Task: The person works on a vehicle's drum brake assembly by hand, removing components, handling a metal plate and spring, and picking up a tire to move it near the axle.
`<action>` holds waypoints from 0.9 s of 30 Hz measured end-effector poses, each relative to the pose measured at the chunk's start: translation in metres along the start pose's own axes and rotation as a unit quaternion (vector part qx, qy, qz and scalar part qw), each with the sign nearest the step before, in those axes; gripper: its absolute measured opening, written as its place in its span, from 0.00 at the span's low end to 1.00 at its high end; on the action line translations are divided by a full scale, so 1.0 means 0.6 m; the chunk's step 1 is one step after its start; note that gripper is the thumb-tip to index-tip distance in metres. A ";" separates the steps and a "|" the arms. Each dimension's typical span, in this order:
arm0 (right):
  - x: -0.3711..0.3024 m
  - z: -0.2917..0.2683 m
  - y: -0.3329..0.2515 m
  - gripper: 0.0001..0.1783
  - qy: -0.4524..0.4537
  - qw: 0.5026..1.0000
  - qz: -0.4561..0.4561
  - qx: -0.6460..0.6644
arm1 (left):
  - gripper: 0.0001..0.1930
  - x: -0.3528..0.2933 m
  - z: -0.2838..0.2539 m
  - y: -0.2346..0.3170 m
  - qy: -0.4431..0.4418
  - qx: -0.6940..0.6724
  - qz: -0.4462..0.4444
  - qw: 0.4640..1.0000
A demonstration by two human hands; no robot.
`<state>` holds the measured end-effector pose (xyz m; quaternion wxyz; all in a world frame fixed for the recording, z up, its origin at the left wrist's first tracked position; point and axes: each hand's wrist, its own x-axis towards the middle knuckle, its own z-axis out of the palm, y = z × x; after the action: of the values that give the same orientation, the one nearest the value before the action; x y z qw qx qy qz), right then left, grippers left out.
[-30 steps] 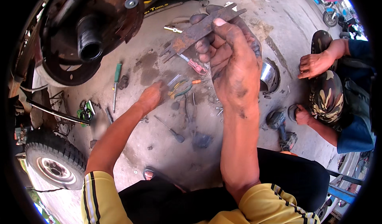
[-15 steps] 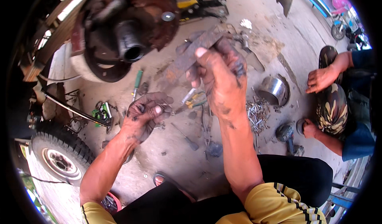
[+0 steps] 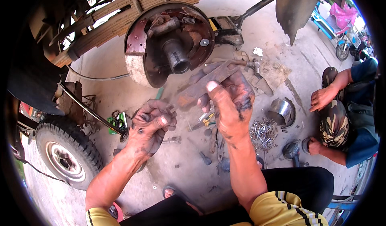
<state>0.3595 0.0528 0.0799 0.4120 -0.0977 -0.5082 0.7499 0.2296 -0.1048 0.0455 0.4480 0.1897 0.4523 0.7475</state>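
At the left of my feed I have a tyred wheel (image 3: 66, 161) leaning at an angle on the concrete floor (image 3: 193, 177). Right of it lies a green-and-black bundle (image 3: 117, 121), and next comes my left hand (image 3: 150, 127), blackened with grime, its fingers half curled and thumb drawn near them. I cannot tell whether it grips anything; its fingertips sit right by the end of the notched metal plate (image 3: 199, 88). Above, I see the exposed drum brake assembly (image 3: 136, 39) with its hollow spindle (image 3: 175, 57) pointing toward me. The rusty plate slants up to the right, raised off the floor, pinched between the thumb and fingers of my right hand (image 3: 231, 103), which is closed around it. Farther right I make out a hammer (image 3: 256, 67), a heap of bolts (image 3: 263, 135), a shiny metal cylinder (image 3: 280, 111) and a dark power tool (image 3: 291, 151). Beyond them, a co-worker's hand (image 3: 321, 98) rests over a camouflage-clad knee, and a motorcycle (image 3: 342, 51) stands at the far edge.
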 end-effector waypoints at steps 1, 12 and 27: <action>-0.002 0.002 -0.001 0.09 -0.004 1.000 0.002 0.002 | 0.18 0.000 -0.002 0.001 0.004 0.000 0.003 1.000; 0.001 0.005 0.015 0.14 -0.042 0.998 0.033 -0.027 | 0.18 0.000 0.005 0.013 0.006 0.013 0.030 0.999; 0.027 -0.022 0.045 0.19 -0.059 0.987 0.064 0.134 | 0.21 -0.006 0.054 0.038 0.114 0.255 0.142 0.950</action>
<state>0.3424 0.0696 0.0555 0.3424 -0.0298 -0.4195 0.8402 0.2422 -0.0957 0.0820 0.2197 0.2735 0.6445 0.6794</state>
